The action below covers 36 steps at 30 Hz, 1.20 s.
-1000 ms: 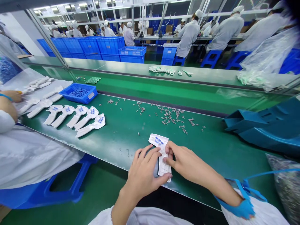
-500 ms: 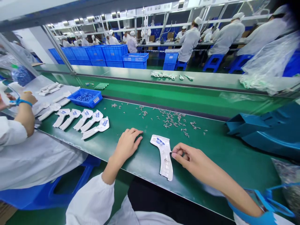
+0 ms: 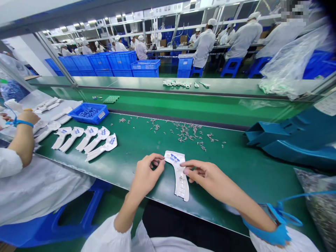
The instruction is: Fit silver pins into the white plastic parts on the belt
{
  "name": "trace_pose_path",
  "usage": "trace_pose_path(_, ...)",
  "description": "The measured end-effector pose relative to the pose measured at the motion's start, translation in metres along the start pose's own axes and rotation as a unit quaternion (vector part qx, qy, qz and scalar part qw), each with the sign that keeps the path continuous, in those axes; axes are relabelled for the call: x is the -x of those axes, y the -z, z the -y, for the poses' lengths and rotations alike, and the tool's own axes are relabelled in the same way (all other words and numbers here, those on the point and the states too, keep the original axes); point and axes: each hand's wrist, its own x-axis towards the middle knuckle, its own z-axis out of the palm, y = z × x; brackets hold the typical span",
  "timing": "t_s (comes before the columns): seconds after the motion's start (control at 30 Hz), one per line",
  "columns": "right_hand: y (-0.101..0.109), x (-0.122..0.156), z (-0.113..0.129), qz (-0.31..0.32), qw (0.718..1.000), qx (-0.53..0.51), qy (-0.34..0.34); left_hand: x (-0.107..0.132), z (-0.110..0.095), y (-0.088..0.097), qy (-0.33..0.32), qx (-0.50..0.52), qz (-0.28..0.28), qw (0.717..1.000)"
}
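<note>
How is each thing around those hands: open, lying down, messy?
White piece between the hands: lying flat, blue bits on it.
Left hand: half curled, at its upper left edge.
Right hand: half curled, at its right edge.
Row of white pieces: lying down.
Blue tray: open, small blue parts inside.
Tiny metal bits: loose, scattered.

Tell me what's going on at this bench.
A person has both hands at a curved white part lying on the green table, with blue pieces in its wide end. The left hand is at that end's corner, the right hand at the opposite edge; a firm grip isn't clear. Small metal pieces lie scattered beyond.
</note>
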Motion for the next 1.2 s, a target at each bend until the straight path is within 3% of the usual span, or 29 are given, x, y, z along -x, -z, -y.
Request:
trace_pose_path(0.13, -0.012, -0.005, 0.003, -0.004, 0.99, -0.137, 0.019, 0.012, -0.018, -0.017, 0.028, 0.154, 0.037, 0.987)
trace_pose_path(0.23, -0.017, -0.006, 0.007, -0.038, 0.989, -0.137, 0.042, 0.015, -0.024, -0.024, 0.086, 0.344, 0.065, 0.933)
trace_pose_path(0.27, -0.016, -0.005, 0.009, -0.042, 0.99, -0.128, 0.045, 0.016, -0.025, -0.024, 0.101, 0.384, 0.07, 0.915)
trace_pose_path(0.33, -0.014, -0.004, 0.011, -0.036, 0.992, -0.111, 0.045, 0.017, -0.026, -0.024, 0.115, 0.4, 0.081, 0.906)
trace_pose_path(0.43, -0.006, -0.001, 0.011, -0.013, 0.996, -0.081, 0.042, 0.022, -0.024, -0.023, 0.083, 0.3, 0.076, 0.947)
trace_pose_path(0.53, 0.003, 0.001, 0.007, 0.018, 0.999, 0.003, 0.031, 0.028, -0.018, -0.024, -0.039, 0.103, 0.045, 0.993)
trace_pose_path(0.6, 0.006, 0.0, 0.003, 0.042, 0.997, 0.059, 0.017, 0.032, -0.013, -0.026, -0.113, 0.005, 0.062, 0.992)
trace_pose_path(0.67, 0.006, -0.001, -0.001, 0.055, 0.993, 0.103, 0.004, 0.035, -0.008, -0.029, -0.149, -0.056, 0.09, 0.983)
trace_pose_path(0.8, 0.002, -0.003, -0.004, 0.047, 0.985, 0.166, -0.005, 0.037, -0.004, -0.035, -0.16, -0.111, 0.09, 0.977)
trace_pose_path(1.0, -0.003, -0.004, -0.002, 0.036, 0.979, 0.199, -0.014, 0.036, -0.004, -0.037, -0.163, -0.116, 0.08, 0.977)
trace_pose_path(1.2, -0.004, -0.009, -0.012, 0.021, 0.995, 0.101, -0.014, 0.036, -0.003, -0.038, -0.167, -0.125, 0.082, 0.975)
